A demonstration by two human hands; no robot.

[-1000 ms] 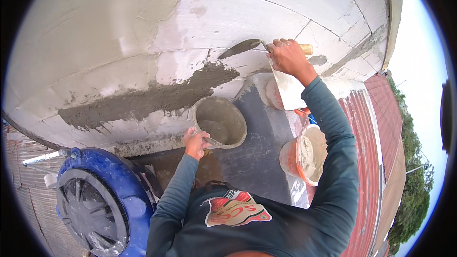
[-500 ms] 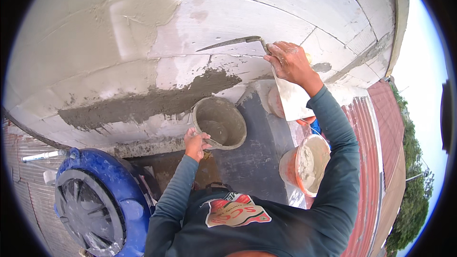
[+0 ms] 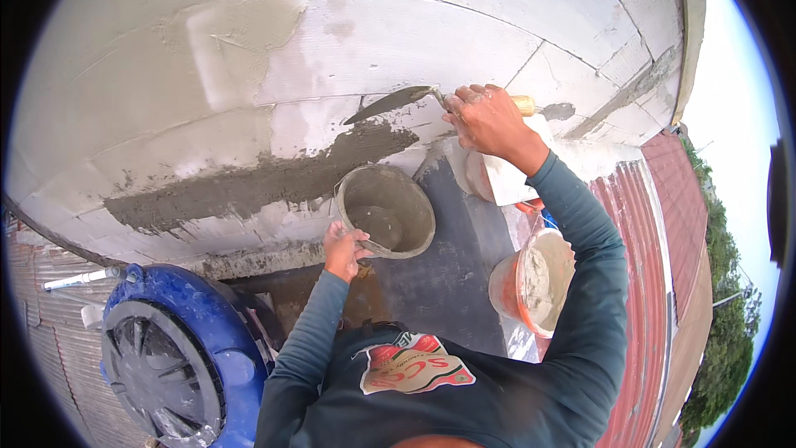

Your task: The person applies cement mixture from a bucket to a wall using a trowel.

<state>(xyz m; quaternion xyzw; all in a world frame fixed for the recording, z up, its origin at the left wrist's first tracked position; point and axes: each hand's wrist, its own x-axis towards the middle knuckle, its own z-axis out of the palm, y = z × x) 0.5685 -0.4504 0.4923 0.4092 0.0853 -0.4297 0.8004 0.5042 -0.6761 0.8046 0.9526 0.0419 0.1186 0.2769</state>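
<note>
My left hand (image 3: pixel 346 250) grips the near-left rim of a grey, mortar-stained bucket (image 3: pixel 420 220), which tilts toward me and shows a little grey mix at its bottom. In my right hand (image 3: pixel 491 123), fingers wrapped round the wooden handle, is a pointed trowel (image 3: pixel 398 102). Its blade points left, just above the bucket and close in front of the pale block wall (image 3: pixel 398 25). Whether the blade touches the wall I cannot tell. A rough band of dark wet mortar (image 3: pixel 240 182) runs along the lower wall, left of the bucket.
A large blue tank (image 3: pixel 240 357) with a black lid stands at the lower left. To the right sits an orange-and-white bucket (image 3: pixel 504 289) of pale mix, beside a dark ledge (image 3: pixel 456 241). Beyond it slopes a red corrugated roof (image 3: pixel 630 257). Smoother plaster covers the wall's left part.
The trowel has turned so more of its blade face shows, and its tip has dropped toward the mortar band. My right hand has shifted slightly left and down; my left still holds the bucket.
</note>
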